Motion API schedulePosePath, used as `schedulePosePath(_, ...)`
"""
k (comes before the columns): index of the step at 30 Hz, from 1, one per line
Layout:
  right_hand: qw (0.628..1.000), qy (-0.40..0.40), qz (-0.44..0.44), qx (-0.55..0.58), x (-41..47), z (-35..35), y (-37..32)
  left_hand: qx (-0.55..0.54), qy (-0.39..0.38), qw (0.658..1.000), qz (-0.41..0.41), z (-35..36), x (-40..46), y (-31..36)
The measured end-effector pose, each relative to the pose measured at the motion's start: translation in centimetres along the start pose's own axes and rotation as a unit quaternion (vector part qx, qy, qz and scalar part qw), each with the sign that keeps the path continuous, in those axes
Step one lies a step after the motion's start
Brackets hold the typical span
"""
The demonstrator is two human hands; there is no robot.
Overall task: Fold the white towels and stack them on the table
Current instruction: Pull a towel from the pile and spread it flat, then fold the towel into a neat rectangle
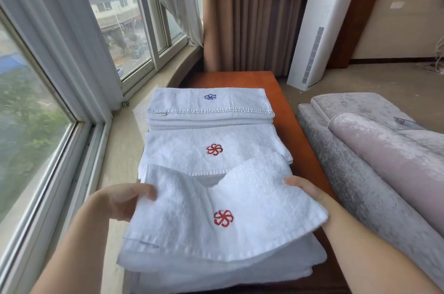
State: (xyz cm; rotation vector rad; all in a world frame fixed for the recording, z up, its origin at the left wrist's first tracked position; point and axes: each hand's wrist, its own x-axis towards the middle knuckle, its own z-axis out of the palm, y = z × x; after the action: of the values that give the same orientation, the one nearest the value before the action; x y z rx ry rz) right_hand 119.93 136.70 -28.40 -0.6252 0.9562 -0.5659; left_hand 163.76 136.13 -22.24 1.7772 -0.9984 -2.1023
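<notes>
Here, both hands hold one folded towel (216, 217) above the table (298, 140).
Left hand (125, 200) pinches its left edge; right hand (310, 191) grips the right edge, fingers hidden beneath.

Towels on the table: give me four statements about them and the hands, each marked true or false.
1. Both hands hold the nearest towel, the left hand on its left side, the right hand on its right. True.
2. The held towel's emblem is blue. False: it is red.
3. The farthest folded towel carries a blue emblem. True.
4. The towels lie on a glass table. False: the table is reddish-brown wood.
</notes>
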Motion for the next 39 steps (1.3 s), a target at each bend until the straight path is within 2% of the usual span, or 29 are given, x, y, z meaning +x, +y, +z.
schedulePosePath(4, 0.995, 0.063, 0.050, -0.056, 0.8, -1.0, 0.9, 0.026, 0.098, 0.994, -0.029, -0.2, 1.8, -0.6)
schedulePosePath(9, 0.979, 0.170, 0.067, -0.089, 2.4, -1.1, 0.6, 0.010, 0.201, 0.980, -0.009, 0.6, 3.5, -0.3)
schedulePosePath(14, 0.979, 0.199, 0.018, -0.051, 2.3, -1.8, 1.0, 0.033, 0.301, 0.953, -0.009, 1.0, 4.4, 0.0)
schedulePosePath(17, 0.971, 0.235, 0.020, -0.038, 2.7, -2.1, 1.9, 0.033, 0.348, 0.936, 0.033, 1.8, 4.7, -0.4)
schedulePosePath(19, 0.970, 0.243, 0.004, -0.026, 3.1, -1.7, 1.8, 0.025, 0.360, 0.931, 0.053, 2.0, 4.8, -0.5)
schedulePosePath(23, 0.980, 0.199, -0.006, -0.020, 2.9, -2.1, 0.2, 0.013, 0.296, 0.954, 0.039, 1.2, 4.5, 0.0)
schedulePosePath(25, 0.976, 0.198, 0.035, -0.081, 3.1, -2.6, 0.3, 0.063, 0.305, 0.950, 0.022, 1.0, 5.1, 0.0)
schedulePosePath(29, 0.928, 0.291, 0.091, -0.214, 4.9, -2.2, 1.2, 0.284, 0.339, 0.895, -0.049, 2.4, 5.7, 1.0)
schedulePosePath(32, 0.938, 0.282, 0.031, -0.197, 5.5, -1.8, 0.0, 0.394, 0.309, 0.860, -0.099, 2.6, 5.8, 1.9)
schedulePosePath(34, 0.947, 0.275, -0.019, -0.166, 5.7, -1.4, -0.6, 0.447, 0.322, 0.828, -0.105, 2.6, 5.6, 2.7)
schedulePosePath(36, 0.936, 0.292, -0.043, -0.190, 6.2, -0.8, -0.1, 0.475, 0.341, 0.808, -0.075, 2.5, 5.5, 3.4)
schedulePosePath(39, 0.910, 0.349, -0.055, -0.217, 7.3, -0.6, 1.3, 0.474, 0.367, 0.799, -0.050, 2.4, 5.6, 3.7)
